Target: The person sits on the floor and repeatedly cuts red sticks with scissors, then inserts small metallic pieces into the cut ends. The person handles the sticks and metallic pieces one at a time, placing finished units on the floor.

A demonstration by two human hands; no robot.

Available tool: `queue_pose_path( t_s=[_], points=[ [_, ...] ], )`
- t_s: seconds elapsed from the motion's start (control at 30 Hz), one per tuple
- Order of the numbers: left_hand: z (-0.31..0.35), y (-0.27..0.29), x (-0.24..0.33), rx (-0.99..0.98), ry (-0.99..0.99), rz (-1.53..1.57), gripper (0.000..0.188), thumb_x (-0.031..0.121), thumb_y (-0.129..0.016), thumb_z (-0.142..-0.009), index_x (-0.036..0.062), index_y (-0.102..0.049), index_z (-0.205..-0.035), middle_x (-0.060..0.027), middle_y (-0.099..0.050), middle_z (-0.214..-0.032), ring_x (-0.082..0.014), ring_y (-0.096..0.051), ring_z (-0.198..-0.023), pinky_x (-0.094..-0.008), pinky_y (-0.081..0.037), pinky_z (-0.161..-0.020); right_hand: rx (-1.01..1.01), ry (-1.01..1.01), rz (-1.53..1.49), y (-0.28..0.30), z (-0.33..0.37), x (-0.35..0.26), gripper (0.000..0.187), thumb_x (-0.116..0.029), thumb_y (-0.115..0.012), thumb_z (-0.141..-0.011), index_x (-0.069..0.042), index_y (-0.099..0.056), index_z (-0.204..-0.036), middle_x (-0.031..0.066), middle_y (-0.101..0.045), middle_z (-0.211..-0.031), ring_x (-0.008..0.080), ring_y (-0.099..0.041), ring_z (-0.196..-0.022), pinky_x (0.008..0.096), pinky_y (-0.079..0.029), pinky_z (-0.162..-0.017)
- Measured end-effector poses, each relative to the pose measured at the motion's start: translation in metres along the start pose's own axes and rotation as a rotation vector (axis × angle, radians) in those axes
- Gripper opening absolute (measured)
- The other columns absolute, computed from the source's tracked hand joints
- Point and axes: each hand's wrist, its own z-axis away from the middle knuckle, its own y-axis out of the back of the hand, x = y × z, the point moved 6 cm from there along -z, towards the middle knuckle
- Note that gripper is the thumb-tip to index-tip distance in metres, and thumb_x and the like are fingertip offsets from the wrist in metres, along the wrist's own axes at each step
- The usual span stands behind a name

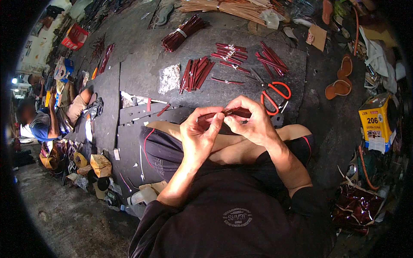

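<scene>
A dark red glossy strap (241, 112) spans my two hands above my crossed legs. My left hand (199, 134) pinches one end between thumb and fingers. At the strap's middle and other end, my right hand (254, 122) grips with thumb and forefinger; a small bright spot shows there, too tiny to name. Beyond lie scissors (275, 95) with orange handles. Similar straps (197, 75) are piled beside a clear bag of small shiny pieces (169, 79). Several straps with silvery fittings (230, 54) lie in a row, and more plain straps (272, 59) rest to their right.
A tied bundle of dark red straps (182, 33) lies farther off on the dark floor mat (142, 64). Brown sandals (339, 89) and a yellow can (375, 120) stand at right. Another person (47, 118) sits at left, near a cut-open yellowish container (100, 165).
</scene>
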Motion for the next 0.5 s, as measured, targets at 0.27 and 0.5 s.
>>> queue_pose_path(
  t_s=[0.27,0.5],
  points=[
    [-0.0038,0.0021,-0.0048,-0.029,0.083,0.098,0.018,0.007,-0.069,-0.091,-0.0012,-0.066,-0.107,-0.008,-0.071,-0.093,-0.0111,-0.066,-0.084,-0.0249,-0.053,-0.078,0.008,-0.001,-0.061,0.0005,0.0015,0.0023,0.017,-0.006,-0.069,-0.087,0.003,-0.063,-0.099,0.0053,-0.066,-0.091,0.0081,-0.062,-0.088,0.0277,-0.057,-0.08],
    [-0.0026,0.0028,-0.0078,-0.07,0.128,0.174,0.022,0.01,-0.069,-0.091,-0.0013,-0.065,-0.109,-0.0078,-0.07,-0.093,-0.0138,-0.068,-0.085,-0.0264,-0.054,-0.078,0.042,0.09,0.019,-0.0005,0.0066,0.0007,0.014,-0.007,-0.07,-0.088,0.003,-0.063,-0.094,0.0029,-0.067,-0.08,0.006,-0.062,-0.076,0.0249,-0.054,-0.068]
  ],
)
